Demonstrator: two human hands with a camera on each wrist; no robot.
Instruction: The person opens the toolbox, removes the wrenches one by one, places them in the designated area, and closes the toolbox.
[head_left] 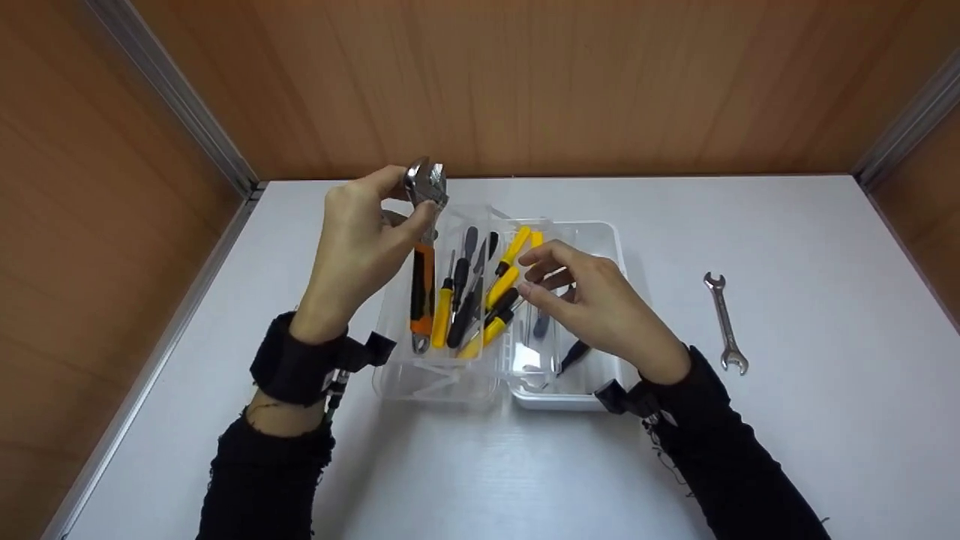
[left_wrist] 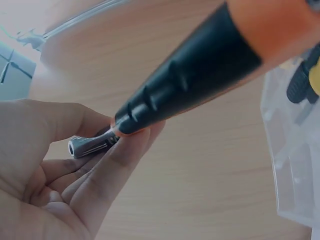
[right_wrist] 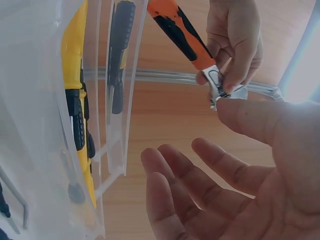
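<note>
My left hand (head_left: pixel 375 225) grips the metal head of an adjustable wrench (head_left: pixel 424 259) with an orange and black handle, holding it above the left clear plastic tray (head_left: pixel 390 360). The handle (left_wrist: pixel 210 65) fills the left wrist view, with my fingers (left_wrist: pixel 100 165) at its metal end. Several yellow and black screwdrivers (head_left: pixel 491 300) lie in that tray. My right hand (head_left: pixel 585 300) hovers over the right clear tray (head_left: pixel 607 240), fingers loosely spread and holding nothing. In the right wrist view the palm (right_wrist: pixel 235 190) faces up beside the tray wall (right_wrist: pixel 50 125).
A silver open-end spanner (head_left: pixel 726 322) lies on the white table (head_left: pixel 825 420) to the right of the trays. A dark small tool (head_left: pixel 574 356) lies in the right tray. Wooden walls (head_left: pixel 525 75) enclose the table at back and sides.
</note>
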